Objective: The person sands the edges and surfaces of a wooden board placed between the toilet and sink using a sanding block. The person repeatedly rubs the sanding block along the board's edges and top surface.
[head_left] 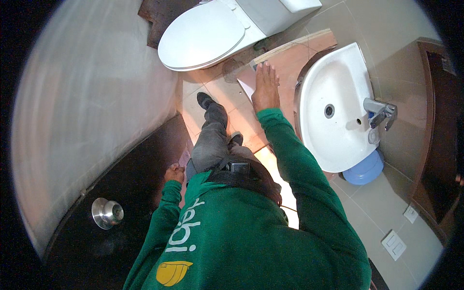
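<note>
My right hand reaches forward between the toilet and the sink. Its fingers are stretched out and lie against a flat reddish-brown wooden panel with a pale edge. A small grey patch shows at the fingertips, too little of it to name. Low at my left side, my left hand is closed, its fingers curled on a thin pinkish sheet beside my thigh. Part of that sheet is hidden by the hand and my trousers.
A white toilet with its lid down stands ahead. The white sink with a grey tap juts out at right, a blue container below it. At left is a dark door with a round metal knob. Wall switches are at lower right.
</note>
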Available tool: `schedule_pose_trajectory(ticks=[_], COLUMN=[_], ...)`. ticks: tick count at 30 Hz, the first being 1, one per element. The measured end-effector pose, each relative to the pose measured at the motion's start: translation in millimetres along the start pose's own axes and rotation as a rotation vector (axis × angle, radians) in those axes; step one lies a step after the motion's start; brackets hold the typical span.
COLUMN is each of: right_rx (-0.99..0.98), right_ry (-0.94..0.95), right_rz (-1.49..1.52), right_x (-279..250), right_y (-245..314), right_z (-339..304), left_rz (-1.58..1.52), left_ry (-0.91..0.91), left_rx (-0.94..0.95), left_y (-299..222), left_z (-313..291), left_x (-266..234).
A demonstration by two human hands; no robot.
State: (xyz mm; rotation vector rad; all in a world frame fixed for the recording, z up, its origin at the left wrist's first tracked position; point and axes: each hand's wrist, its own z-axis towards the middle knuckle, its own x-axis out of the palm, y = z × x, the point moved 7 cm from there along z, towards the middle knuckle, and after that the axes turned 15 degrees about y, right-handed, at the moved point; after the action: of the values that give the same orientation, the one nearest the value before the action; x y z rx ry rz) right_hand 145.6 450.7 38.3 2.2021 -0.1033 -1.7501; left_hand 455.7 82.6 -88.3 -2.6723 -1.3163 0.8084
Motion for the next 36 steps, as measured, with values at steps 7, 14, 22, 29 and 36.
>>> schedule_pose_trajectory(ticks=[7,14,22,29,36], right_rx=[0.114,0.018,-0.005,-0.015,-0.163], right_ry=[0.197,-0.002,0.005,-0.097,-0.206], right_rz=[-0.068,0.018,0.038,-0.109,-0.128], right_x=[22,-7,-10,-7,-11], right_y=[-27,-10,-36,-25,3], right_z=[-106,-16,-103,-104,0], left_rz=[-0.202,0.108,-0.102,0.072,-0.083], left_ry=[-0.07,-0.065,-0.078,-0.205,-0.094], left_rx=[-0.033,0.061,0.049,0.138,0.231], left_y=[77,42,33,39,103], left_z=[28,17,32,20,42], left_x=[10,28,9,32,53])
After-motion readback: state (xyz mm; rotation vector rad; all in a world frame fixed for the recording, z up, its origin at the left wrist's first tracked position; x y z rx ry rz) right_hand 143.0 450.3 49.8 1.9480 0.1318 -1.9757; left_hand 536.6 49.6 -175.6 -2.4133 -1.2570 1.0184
